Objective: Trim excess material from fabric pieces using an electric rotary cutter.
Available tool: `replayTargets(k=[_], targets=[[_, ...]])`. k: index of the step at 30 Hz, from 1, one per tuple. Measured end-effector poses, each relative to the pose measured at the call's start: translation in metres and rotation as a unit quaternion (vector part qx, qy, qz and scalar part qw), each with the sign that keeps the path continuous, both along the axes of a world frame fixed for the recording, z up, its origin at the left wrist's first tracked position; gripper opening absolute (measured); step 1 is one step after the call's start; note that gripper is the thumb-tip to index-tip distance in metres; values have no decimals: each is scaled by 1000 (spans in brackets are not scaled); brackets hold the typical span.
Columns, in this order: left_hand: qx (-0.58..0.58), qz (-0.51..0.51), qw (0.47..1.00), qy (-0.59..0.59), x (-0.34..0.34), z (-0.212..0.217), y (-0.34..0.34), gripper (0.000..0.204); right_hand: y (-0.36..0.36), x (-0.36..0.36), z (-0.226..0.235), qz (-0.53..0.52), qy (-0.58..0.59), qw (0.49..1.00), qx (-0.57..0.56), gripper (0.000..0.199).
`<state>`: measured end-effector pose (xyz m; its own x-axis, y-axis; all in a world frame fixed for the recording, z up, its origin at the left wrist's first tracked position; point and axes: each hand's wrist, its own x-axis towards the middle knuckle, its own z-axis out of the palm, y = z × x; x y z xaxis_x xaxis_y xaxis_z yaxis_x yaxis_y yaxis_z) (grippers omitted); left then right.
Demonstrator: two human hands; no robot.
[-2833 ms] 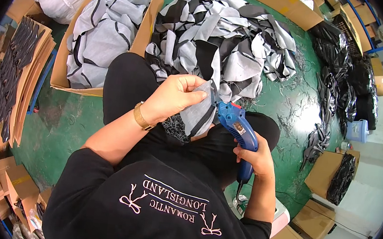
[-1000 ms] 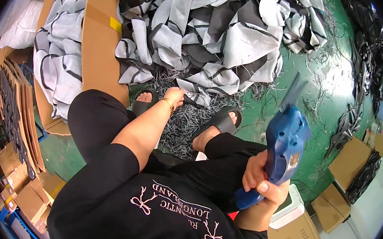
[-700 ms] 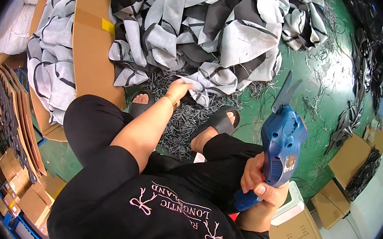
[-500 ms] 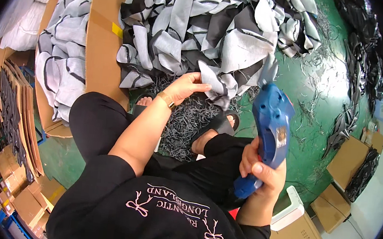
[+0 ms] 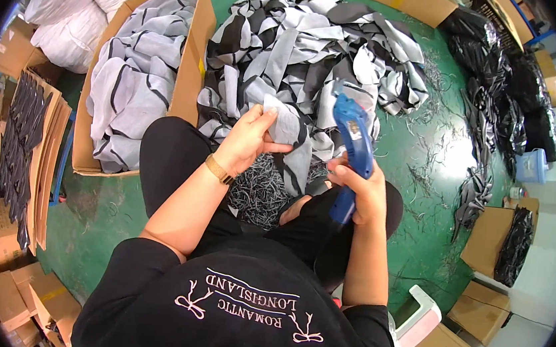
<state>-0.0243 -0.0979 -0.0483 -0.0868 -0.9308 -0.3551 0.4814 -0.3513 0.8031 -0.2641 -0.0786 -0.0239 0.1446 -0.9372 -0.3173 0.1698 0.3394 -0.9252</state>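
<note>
A piece of grey fabric with black edging [image 5: 287, 126] is pinched at its upper left by my left hand [image 5: 249, 138], thumb on top. Its lower end hangs over the dark scraps between my feet. My right hand [image 5: 362, 188] is wrapped around the handle of a blue handheld electric cutter [image 5: 355, 134], whose metal head points up and away from me. The cutter's head is to the right of the fabric and apart from it. Just beyond both hands lies a big heap of grey and black fabric strips [image 5: 290, 47].
At left stands a cardboard box [image 5: 192, 51] full of similar fabric, with white sacks [image 5: 77, 34] behind it. Thin dark trimmings [image 5: 256, 195] litter the green floor. Black plastic bags [image 5: 520, 90] and cartons [image 5: 479, 310] line the right side. A white stool-like object [image 5: 419, 317] is near my right elbow.
The view has shifted, showing more of the far floor. My left hand has lifted the fabric piece, which hangs more fully in view. The cutter has come left, closer to the fabric.
</note>
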Motion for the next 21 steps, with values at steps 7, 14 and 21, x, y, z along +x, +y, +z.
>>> replayTargets(k=[7,14,21], targets=[[-3,-12,990,138,6,29,49,27,32,41,18,65,48,996,-48,51],[-8,-99,992,81,10,31,62,30,48,50,31,93,60,991,-75,40],[-168,-200,960,-100,5,7,99,27,35,35,18,7,24,999,-24,33]])
